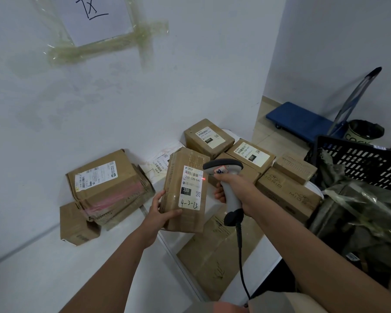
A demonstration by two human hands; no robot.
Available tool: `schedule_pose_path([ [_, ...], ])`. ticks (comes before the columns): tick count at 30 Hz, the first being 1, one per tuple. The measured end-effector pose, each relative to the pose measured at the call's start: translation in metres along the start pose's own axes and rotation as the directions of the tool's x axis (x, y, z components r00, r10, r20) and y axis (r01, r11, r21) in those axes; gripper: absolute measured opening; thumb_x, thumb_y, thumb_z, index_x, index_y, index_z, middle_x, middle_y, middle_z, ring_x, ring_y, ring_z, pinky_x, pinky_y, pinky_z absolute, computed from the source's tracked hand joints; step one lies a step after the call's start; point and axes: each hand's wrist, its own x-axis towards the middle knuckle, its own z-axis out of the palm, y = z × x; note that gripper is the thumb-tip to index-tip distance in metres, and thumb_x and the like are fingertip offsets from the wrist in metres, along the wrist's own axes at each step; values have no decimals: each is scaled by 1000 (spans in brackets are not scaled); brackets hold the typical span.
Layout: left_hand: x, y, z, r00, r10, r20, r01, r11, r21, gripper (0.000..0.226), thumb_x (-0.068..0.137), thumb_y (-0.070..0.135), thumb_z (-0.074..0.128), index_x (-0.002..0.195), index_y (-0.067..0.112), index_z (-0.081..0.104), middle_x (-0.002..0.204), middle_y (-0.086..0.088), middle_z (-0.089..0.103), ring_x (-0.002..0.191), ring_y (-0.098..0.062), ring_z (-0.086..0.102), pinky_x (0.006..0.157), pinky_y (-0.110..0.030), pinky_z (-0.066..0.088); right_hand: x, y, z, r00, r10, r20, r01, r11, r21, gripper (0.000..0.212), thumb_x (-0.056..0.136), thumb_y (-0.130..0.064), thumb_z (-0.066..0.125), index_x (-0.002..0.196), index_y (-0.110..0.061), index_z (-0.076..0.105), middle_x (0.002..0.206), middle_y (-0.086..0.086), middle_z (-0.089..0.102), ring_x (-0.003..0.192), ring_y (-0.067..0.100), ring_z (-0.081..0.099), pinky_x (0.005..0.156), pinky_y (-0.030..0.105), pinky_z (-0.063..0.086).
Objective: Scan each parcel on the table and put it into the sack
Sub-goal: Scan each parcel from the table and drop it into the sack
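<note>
The left hand [159,210] held a tall brown cardboard parcel with a white shipping label [185,190] up above the white table [32,279], label toward the camera. Its thumb lay across the parcel's lower front face, just below the handwritten "4-3-13", and its fingers [159,196] curled round the parcel's left edge, so the box sat gripped at its lower left corner, tilted slightly back.

The right hand [231,188] was wrapped round the handle of a grey corded barcode scanner [227,184], whose head pointed left at the label; a red dot glowed at the label's right edge. The scanner's black cable hung down toward the near edge of the table.

More brown cardboard boxes [246,163] lay along the table's far edge and right side, and a battered taped carton [106,186] rested against the wall. A dark olive plastic sack [357,213] stood just off the table's right edge, in front of a black slatted crate [366,161].
</note>
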Motion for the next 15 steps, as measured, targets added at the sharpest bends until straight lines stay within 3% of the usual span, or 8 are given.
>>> schedule_pose_path([
  [15, -4, 6, 3, 1000, 2, 10, -2, 1000, 15, 85, 76, 24, 83, 139, 48, 32, 134, -3, 44, 116, -22, 49, 72, -33, 52, 1, -1, -6, 1000, -20, -3, 20, 1000, 9, 23, 92, -25, 65, 81, -5, 61, 65, 10, 66, 53, 16, 63, 54, 23, 53],
])
